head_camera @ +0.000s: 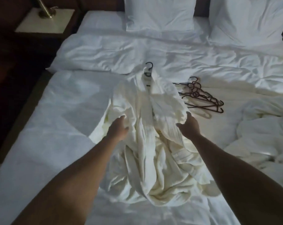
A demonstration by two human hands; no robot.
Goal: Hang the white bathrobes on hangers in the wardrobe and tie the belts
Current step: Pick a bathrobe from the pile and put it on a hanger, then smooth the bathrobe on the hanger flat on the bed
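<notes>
A cream-white bathrobe (pixel 147 143) lies crumpled lengthwise on the bed, collar end away from me. A dark hanger (pixel 148 69) sits inside its collar, with the hook poking out at the top. My left hand (pixel 119 127) grips the robe's left front fold. My right hand (pixel 188 125) grips the right front fold at about the same height. Both forearms reach in from the bottom of the view. The belt cannot be made out among the folds.
A pile of several dark hangers (pixel 200 96) lies on the bed (pixel 59 111) just right of the robe. More white fabric (pixel 260 132) is bunched at the right edge. Two pillows (pixel 160 12) stand at the head. A bedside table (pixel 45 21) holds a lamp base at far left.
</notes>
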